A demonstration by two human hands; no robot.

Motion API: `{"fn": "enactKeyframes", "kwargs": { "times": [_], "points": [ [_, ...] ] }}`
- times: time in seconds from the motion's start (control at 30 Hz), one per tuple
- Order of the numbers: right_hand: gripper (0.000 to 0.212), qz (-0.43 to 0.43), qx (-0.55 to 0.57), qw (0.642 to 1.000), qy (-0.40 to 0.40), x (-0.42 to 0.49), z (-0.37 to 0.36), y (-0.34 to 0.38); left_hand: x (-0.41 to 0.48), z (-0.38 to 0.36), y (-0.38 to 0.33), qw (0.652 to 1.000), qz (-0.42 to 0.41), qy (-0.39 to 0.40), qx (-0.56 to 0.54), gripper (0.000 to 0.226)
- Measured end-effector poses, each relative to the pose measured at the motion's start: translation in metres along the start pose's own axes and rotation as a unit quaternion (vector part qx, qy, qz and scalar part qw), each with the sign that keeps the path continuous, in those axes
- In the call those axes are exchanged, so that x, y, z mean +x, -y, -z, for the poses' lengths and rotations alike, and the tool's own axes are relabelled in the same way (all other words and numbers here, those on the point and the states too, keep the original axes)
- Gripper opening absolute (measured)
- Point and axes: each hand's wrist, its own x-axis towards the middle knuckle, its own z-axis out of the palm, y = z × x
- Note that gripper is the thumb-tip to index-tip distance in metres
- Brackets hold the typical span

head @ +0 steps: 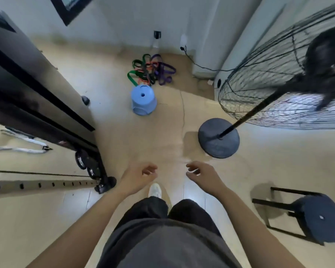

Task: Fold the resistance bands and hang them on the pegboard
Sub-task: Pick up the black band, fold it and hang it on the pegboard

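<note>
Resistance bands (152, 71) piled on floor, well beyond empty fingers (150, 169).

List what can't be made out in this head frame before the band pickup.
Head view only.
1. The resistance bands are a tangled pile, too small to count. The blue stool hides its near edge.
2. No pegboard is identifiable. The perforated strip is cut off by the left edge.
3. The fan is blurred and cut by the right edge.
4. The left hand and right hand look empty, but the fingertips are blurred.
</note>
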Motion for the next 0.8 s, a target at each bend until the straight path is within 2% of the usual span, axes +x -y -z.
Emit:
{"fn": "enactKeyframes", "kwargs": {
  "times": [0.13,0.43,0.67,0.8],
  "points": [
    [0.026,-0.007,0.03,0.999,-0.006,0.059,0.026,0.027,0.043,0.048,-0.019,1.0,-0.003,-0.026,-0.004,0.027],
    [0.027,0.028,0.014,0.997,0.07,0.22,0.057,0.079,0.142,0.132,-0.064,0.995,0.022,-0.097,0.004,0.026],
    [0.028,0.041,0.008,0.993,0.108,0.324,0.077,0.144,0.194,0.206,-0.07,0.983,0.063,-0.158,-0.065,0.021],
    [0.029,0.03,0.008,0.992,0.122,0.376,0.075,0.182,0.237,0.256,-0.063,0.982,0.067,-0.159,-0.075,0.019]
  ]
}}
